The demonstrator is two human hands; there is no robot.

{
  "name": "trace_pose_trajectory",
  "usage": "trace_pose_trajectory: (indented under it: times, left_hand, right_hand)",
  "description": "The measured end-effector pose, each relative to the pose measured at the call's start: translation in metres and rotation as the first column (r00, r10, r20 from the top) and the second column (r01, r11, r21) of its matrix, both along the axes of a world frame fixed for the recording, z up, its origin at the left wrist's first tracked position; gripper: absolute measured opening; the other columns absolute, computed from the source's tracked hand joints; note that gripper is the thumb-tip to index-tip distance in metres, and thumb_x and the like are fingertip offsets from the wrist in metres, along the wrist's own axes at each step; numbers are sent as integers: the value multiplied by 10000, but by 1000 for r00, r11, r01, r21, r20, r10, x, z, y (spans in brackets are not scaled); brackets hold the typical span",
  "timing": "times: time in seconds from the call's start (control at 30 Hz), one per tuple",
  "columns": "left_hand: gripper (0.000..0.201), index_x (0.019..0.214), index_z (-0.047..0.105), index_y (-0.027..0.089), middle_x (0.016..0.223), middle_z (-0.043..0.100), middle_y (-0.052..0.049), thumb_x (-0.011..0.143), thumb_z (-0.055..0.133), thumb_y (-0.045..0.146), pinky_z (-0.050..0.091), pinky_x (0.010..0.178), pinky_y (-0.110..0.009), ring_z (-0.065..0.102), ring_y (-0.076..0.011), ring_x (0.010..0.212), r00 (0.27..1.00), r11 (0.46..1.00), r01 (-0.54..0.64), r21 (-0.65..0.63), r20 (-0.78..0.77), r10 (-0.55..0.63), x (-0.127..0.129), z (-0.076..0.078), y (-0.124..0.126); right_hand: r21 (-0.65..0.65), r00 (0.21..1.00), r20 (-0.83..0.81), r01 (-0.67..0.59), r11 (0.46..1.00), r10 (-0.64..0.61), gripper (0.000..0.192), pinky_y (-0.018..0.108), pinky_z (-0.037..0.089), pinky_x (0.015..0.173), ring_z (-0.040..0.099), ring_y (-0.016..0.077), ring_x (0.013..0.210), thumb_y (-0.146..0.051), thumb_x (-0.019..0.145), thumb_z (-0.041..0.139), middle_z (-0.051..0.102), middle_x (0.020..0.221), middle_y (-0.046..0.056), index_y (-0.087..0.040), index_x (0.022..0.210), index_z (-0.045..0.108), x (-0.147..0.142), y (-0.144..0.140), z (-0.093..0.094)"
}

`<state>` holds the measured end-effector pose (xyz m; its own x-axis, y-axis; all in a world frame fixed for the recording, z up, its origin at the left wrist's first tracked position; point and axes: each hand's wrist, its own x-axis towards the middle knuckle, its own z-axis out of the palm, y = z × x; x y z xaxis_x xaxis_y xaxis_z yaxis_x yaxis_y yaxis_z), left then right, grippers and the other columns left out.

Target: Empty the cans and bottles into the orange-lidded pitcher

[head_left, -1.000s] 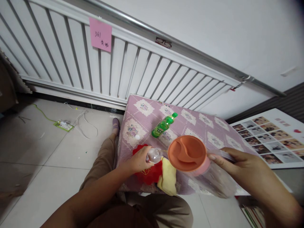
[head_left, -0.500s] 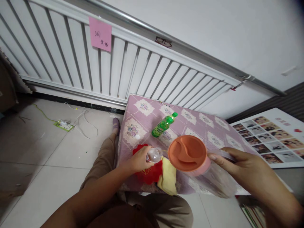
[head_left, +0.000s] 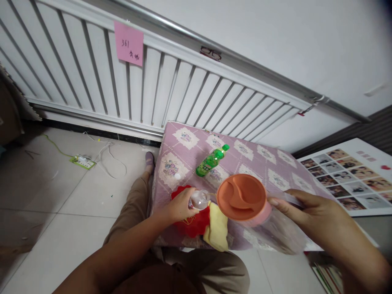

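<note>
My right hand [head_left: 312,212] grips the handle of a clear pitcher [head_left: 280,232] with an orange lid [head_left: 241,198]. The pitcher is tilted, its lid turned toward the bottle. Wrapped round a small clear plastic bottle [head_left: 200,199], my left hand [head_left: 180,206] keeps it above a red scalloped mat [head_left: 194,226]. A thin pale streak, seemingly liquid, spans the small gap between lid edge and bottle mouth. Beside the mat lies a folded yellow cloth [head_left: 218,228]. A white bottle cap [head_left: 177,176] rests on the tablecloth. The water level in the bottle is hard to make out.
Two green bottles [head_left: 210,162] are on the table [head_left: 183,136], covered with a purple floral cloth. Behind it runs a white radiator [head_left: 171,85] bearing a pink note [head_left: 129,43]. A photo board [head_left: 352,175] leans at right; a power strip [head_left: 82,162] lies on the floor at left.
Hardly anything differs. Both hands, the pitcher and the bottle hold nearly the same positions, and the thin streak between lid and bottle mouth persists.
</note>
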<state>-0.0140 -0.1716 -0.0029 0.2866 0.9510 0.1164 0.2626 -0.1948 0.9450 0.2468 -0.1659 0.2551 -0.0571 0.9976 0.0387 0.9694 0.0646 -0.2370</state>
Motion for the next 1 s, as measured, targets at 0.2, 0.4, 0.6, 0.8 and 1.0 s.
trace_pose_trajectory:
  times: [0.2,0.4,0.6,0.8,1.0]
  left_hand:
    - [724,1365,469,213,1315,626,-106,716,784,154,483,1054,-396,607,-282,1216,1000,1000,1,1,12,-1,0,2,0]
    - [725,1366,461,202,1291,630,-111,719,786,163,499,1024,-393,624,-276,1178,1000,1000,6,-8,14,-6,-1,4,0]
    - [715,1355,470,221,1291,632,-103,720,792,163,493,1034,-401,612,-283,1202,1000,1000,6,-9,25,-6,-1,5,0]
    - [724,1358,468,211,1322,614,-117,715,797,159,491,1043,-398,613,-280,1210,1000,1000,1,-4,23,-1,-1,7,0]
    - [721,1353,474,230,1306,627,-101,716,807,182,499,1027,-392,625,-276,1180,1000,1000,5,-5,27,-5,-1,6,0]
  right_hand:
    - [-11,999,5,31,999,-31,468,285,488,513,682,258,654,-659,673,658,716,656,12,-216,770,774,-3,1,2]
    - [-48,997,-37,67,997,-69,500,305,541,600,726,287,740,-653,640,674,774,769,45,-206,831,795,-11,-1,7]
    - [-23,997,-33,63,998,-64,461,312,530,541,716,287,669,-648,620,683,758,698,36,-228,772,794,-10,1,7]
    - [-20,999,-39,24,1000,-25,431,304,522,529,693,265,624,-637,655,677,729,650,31,-231,750,788,-12,0,9]
    - [-10,998,16,53,999,-53,466,303,499,514,656,252,602,-670,651,658,685,608,18,-227,742,769,-8,0,7]
